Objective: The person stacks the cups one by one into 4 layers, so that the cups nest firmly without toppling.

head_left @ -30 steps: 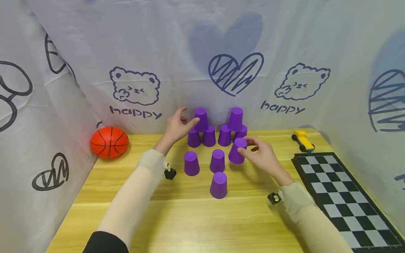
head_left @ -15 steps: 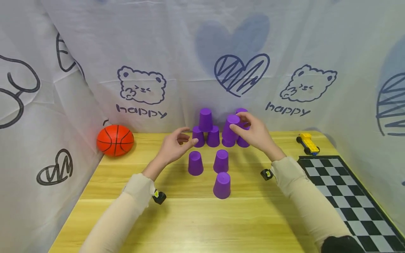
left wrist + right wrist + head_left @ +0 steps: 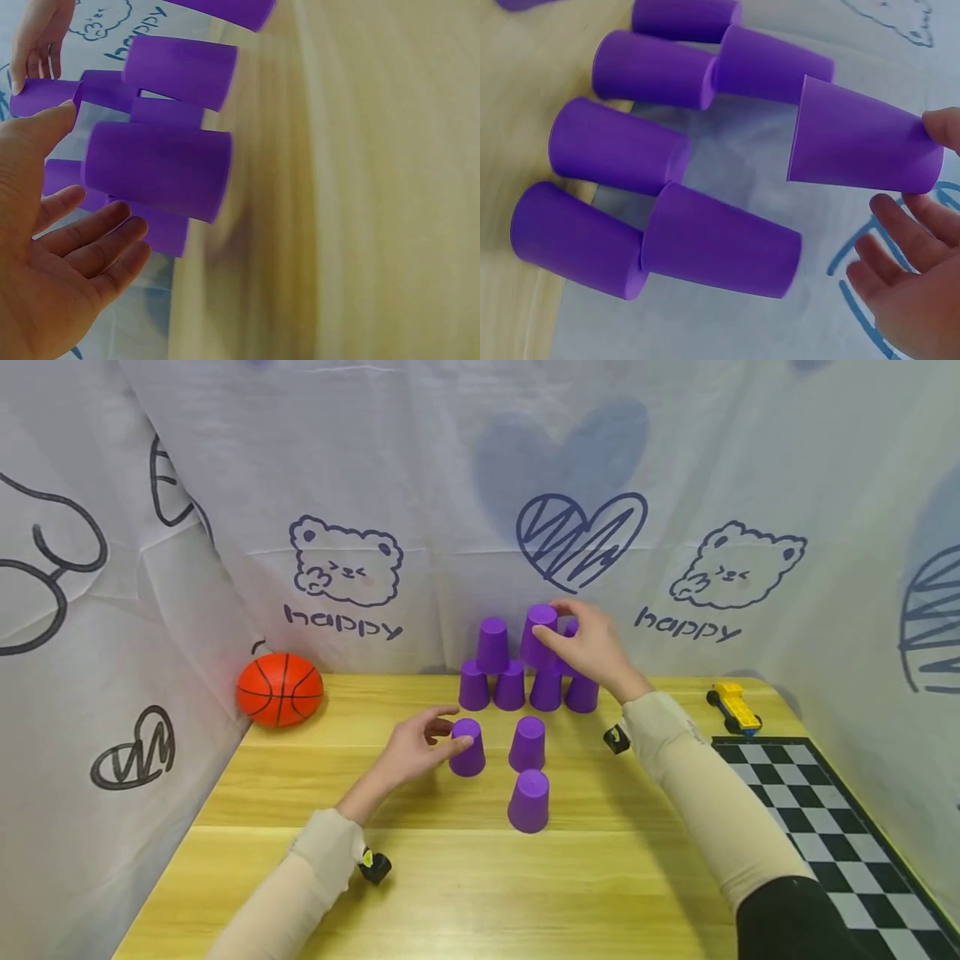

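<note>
My right hand (image 3: pixel 594 652) pinches an upside-down purple cup (image 3: pixel 537 637) near its closed end, between thumb and fingers. In the right wrist view this held cup (image 3: pixel 866 139) hangs apart from the stacked cups. Behind it, a right upper cup (image 3: pixel 724 244) bridges two lower ones; in the head view the hand partly hides it. A left upper cup (image 3: pixel 492 645) rests across two more at the back. My left hand (image 3: pixel 412 748) is at the front-left cup (image 3: pixel 468 753), thumb and fingers spread. In the left wrist view those fingers curve loosely beside the cup (image 3: pixel 157 171).
Two single purple cups stand in front, a middle cup (image 3: pixel 528 745) and a nearer cup (image 3: pixel 529 802). An orange basketball (image 3: pixel 280 690) lies at the back left. A yellow toy car (image 3: pixel 737 708) and a checkered board (image 3: pixel 832 827) lie right. A printed cloth (image 3: pixel 442 485) hangs behind.
My right hand has carried its cup up and back from the table to between the two upper cups. My left hand has come down from the left stack to the front-left cup.
</note>
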### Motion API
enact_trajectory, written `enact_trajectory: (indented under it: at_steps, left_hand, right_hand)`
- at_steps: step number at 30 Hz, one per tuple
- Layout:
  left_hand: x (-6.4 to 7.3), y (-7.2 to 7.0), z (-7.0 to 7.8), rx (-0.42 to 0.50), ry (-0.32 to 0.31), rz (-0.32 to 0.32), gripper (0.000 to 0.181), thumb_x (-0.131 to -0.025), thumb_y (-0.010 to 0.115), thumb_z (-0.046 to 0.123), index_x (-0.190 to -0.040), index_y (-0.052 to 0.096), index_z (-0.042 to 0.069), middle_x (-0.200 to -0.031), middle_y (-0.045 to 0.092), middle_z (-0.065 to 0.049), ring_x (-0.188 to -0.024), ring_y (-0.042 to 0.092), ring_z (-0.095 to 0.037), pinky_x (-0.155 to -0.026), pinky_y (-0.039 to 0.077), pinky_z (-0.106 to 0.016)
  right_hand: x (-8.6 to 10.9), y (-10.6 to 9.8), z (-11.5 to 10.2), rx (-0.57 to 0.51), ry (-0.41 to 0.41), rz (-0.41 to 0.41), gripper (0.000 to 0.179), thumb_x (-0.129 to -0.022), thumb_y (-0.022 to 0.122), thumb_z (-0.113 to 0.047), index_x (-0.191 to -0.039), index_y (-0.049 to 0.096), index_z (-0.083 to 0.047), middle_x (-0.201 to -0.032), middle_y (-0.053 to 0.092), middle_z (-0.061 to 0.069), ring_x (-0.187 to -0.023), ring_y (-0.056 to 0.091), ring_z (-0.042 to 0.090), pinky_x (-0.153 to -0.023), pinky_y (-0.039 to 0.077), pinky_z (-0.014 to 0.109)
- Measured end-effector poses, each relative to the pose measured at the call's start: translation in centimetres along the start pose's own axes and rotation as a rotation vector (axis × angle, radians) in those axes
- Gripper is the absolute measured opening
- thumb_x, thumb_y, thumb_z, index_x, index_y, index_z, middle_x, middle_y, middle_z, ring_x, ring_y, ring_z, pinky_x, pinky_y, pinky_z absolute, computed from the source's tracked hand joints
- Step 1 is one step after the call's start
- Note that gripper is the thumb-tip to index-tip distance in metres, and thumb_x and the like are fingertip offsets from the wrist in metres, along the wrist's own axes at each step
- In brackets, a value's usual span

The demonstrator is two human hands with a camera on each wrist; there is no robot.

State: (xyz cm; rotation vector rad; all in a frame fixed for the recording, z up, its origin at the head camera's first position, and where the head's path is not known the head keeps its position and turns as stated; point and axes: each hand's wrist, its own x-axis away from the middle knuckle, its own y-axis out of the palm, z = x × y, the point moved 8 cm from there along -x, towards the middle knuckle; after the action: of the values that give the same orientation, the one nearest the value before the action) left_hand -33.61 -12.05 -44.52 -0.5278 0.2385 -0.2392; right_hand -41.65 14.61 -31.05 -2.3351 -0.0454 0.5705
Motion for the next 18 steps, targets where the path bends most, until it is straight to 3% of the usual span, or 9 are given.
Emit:
enact_trajectory:
  at_steps: [7,18]
  left_hand:
    - [0.3,1.0,-0.9,0.008,-0.016,-0.013,0.060,-0.091,0.084,0.032,-0.143,0.062,0.012,-0.126,0.075,-0.017,-0.115,0.074,-0.035,-0.103,0.060,-0.051]
    - [0.3,1.2,-1.0,0.008,0.013,-0.011,0.060,-0.090,0.086,0.031,-0.143,0.063,0.013,-0.126,0.075,-0.013,-0.112,0.075,-0.032,-0.097,0.063,-0.046]
  right_hand:
    - [-1.6,1.2,0.5,0.121,-0.088,0.023,0.049,-0.094,0.075,-0.040,-0.127,0.071,-0.004,-0.127,0.073,0.018,-0.124,0.060,0.042,-0.110,0.043,0.053]
    - [-2.4,2.5,2.2,0.177,-0.012,0.012,0.055,-0.094,0.073,-0.043,-0.133,0.068,-0.005,-0.137,0.069,0.018,-0.132,0.057,0.039,-0.114,0.039,0.058]
